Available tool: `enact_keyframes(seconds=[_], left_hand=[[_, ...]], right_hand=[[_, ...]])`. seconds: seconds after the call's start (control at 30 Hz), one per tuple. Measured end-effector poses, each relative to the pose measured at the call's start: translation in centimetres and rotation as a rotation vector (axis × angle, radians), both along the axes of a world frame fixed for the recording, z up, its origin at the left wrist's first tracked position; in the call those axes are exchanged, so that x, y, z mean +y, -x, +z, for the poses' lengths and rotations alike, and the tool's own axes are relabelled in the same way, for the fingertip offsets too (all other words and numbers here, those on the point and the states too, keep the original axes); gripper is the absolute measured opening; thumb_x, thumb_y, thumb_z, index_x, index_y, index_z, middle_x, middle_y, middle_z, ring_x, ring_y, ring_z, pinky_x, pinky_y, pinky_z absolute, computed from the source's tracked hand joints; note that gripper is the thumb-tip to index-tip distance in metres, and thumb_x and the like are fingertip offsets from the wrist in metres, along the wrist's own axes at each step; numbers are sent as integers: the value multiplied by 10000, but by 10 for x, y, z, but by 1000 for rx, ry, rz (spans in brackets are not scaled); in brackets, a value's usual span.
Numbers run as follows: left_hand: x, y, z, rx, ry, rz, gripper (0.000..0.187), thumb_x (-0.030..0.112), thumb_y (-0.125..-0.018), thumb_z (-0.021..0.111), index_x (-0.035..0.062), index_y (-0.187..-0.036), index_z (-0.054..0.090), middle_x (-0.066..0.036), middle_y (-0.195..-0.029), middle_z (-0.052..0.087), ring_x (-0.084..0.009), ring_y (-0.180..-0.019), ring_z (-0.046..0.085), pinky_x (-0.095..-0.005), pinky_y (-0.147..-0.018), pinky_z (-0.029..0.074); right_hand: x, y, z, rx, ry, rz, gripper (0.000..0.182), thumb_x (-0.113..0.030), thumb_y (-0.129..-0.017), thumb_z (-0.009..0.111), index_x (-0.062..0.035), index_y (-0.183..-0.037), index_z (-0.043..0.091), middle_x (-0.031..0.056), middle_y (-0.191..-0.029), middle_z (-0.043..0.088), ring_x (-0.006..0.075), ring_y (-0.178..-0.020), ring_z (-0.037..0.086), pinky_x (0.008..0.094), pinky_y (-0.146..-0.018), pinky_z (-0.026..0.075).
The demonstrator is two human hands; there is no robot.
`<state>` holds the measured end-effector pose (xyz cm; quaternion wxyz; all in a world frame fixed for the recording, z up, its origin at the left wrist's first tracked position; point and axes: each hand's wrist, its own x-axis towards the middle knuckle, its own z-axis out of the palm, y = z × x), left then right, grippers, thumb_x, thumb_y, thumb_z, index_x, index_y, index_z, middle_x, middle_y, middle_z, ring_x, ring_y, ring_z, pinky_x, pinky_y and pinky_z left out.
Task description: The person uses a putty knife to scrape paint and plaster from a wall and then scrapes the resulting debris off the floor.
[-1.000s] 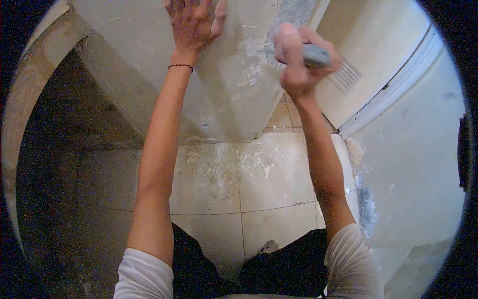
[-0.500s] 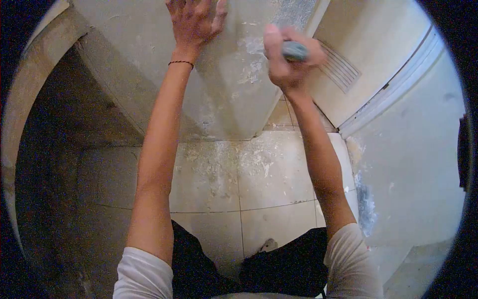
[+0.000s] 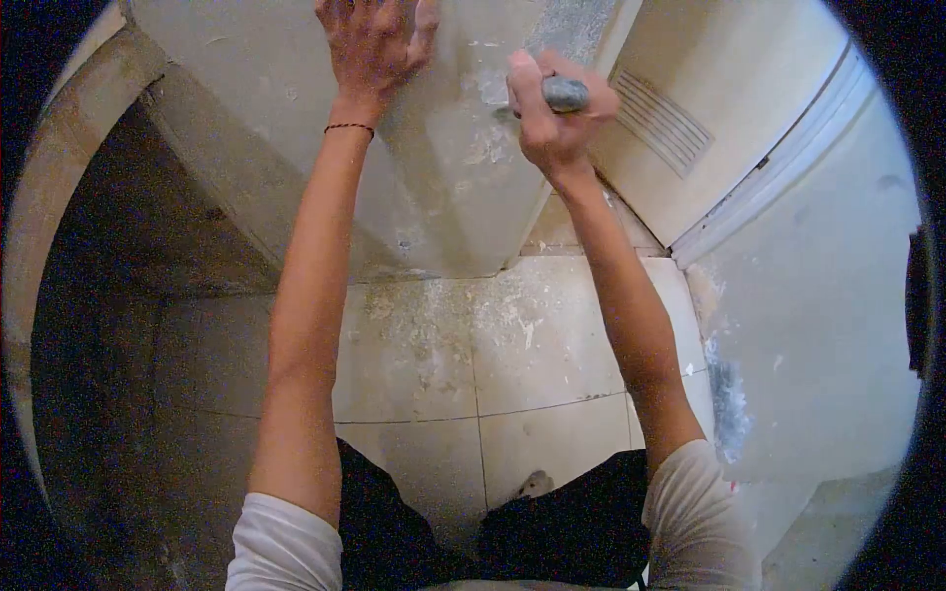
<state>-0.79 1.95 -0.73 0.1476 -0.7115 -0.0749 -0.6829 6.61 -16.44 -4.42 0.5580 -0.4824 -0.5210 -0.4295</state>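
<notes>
My left hand (image 3: 377, 44) lies flat against the wall (image 3: 296, 118), fingers stretched upward and partly cut off by the top of the view. A dark cord bracelet is on that wrist. To the right, my right hand (image 3: 564, 123) is closed around the grey, rounded handle of a scraper (image 3: 566, 95). A bit of its thin dark edge appears left of the fingers, close to the wall; most of the blade is hidden by the hand. Around it the wall surface is patchy, with pale flaked spots and a rough grey area above.
Pale flakes and dust lie on the tiled floor (image 3: 404, 384) below the wall. A cream door (image 3: 729, 79) with a vent grille (image 3: 665, 118) stands at the right, beside its frame. Another wall (image 3: 808, 364) on the right has a grey-blue damaged patch. A dark recess (image 3: 108, 227) opens at left.
My right hand has shifted a little to the left with the scraper, and is less blurred now. My left hand has slid only slightly left on the wall.
</notes>
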Motion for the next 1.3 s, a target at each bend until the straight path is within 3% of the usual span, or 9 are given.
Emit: enact_keyframes(seconds=[0.07,0.2,0.3,0.47,0.6,0.67,0.7,1.13,1.3], left_hand=[[0,1,-1,3,8,-27,582,306,-972,428,184,-1541,446,-143,-1610,353,-308,-1487,306,-501,-1241,106],[0,1,0,-21,-25,-62,580,305,-970,429,187,-1538,451,-140,-1612,352,-305,-1490,303,-501,-1241,109],[1,0,3,-17,-23,-39,583,302,-965,432,185,-1536,454,-141,-1609,355,-305,-1489,305,-501,-1242,105],[2,0,-1,0,-5,-38,582,295,-969,421,181,-1539,450,-140,-1608,360,-309,-1491,303,-502,-1244,100],[2,-2,-2,-22,-24,-51,579,305,-974,412,183,-1538,451,-138,-1609,359,-308,-1493,298,-503,-1243,100],[6,-3,-2,-14,-20,-11,584,328,-974,404,182,-1538,451,-138,-1608,360,-307,-1492,301,-501,-1245,97],[7,-1,-1,-14,-21,-4,584,328,-974,404,182,-1538,451,-138,-1608,360,-307,-1492,301,-501,-1245,97],[5,0,-2,-32,-38,-39,597,320,-960,440,183,-1541,445,-139,-1607,359,-313,-1474,326,-509,-1240,115],[4,-1,-1,-35,-29,-51,604,319,-956,443,183,-1544,438,-145,-1605,359,-318,-1479,320,-512,-1242,106]], right_hand=[[-12,29,17,127,-9,229,240,-212,-836,788,-115,-661,655,53,-515,543,259,-422,510,370,-453,365],[-9,25,16,-57,-16,9,268,-219,-841,780,-125,-634,637,48,-520,560,257,-434,522,371,-463,374],[-3,19,19,-82,-11,11,296,-235,-849,775,-121,-620,628,49,-529,567,252,-435,524,362,-461,381],[-24,40,30,108,55,316,282,-180,-866,742,-98,-622,627,78,-536,561,223,-430,535,332,-462,406],[-3,22,-3,-59,25,168,289,-150,-874,730,-79,-616,620,72,-510,526,183,-419,508,316,-451,399],[4,16,-18,150,37,232,309,-151,-875,733,-70,-607,603,61,-503,502,173,-414,482,312,-441,387],[-3,21,-15,-22,22,72,336,-153,-873,734,-69,-594,568,54,-498,472,180,-414,452,326,-443,379],[-5,33,-13,109,38,244,356,-160,-870,735,-73,-592,530,78,-509,443,215,-410,429,354,-445,352],[3,26,-25,136,109,137,370,-153,-873,728,-66,-578,523,68,-498,438,205,-407,407,341,-429,340]])
